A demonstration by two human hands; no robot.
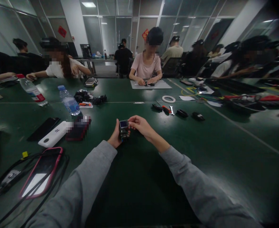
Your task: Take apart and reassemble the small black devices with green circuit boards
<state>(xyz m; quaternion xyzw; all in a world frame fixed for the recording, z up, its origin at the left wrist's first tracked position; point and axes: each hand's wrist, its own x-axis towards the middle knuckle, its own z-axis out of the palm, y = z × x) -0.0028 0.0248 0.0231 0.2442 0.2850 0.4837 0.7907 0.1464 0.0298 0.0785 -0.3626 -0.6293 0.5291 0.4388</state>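
Near the middle of the view, my left hand [116, 136] is wrapped round a small electronic device [124, 130] and holds it upright above the green table [139, 177]. The device has a small dark screen at its top and bare circuit parts below. At its upper right edge is my right hand [140, 125], thumb and forefinger pinched together. Whatever those fingertips grip is too small to make out.
Phones, a white power bank [52, 134], black cables [32, 158] and a water bottle [69, 100] lie or stand at left. Beyond my hands are a screwdriver [165, 108], a wrench [171, 110] and a tape roll [168, 99]. A person [147, 65] sits opposite.
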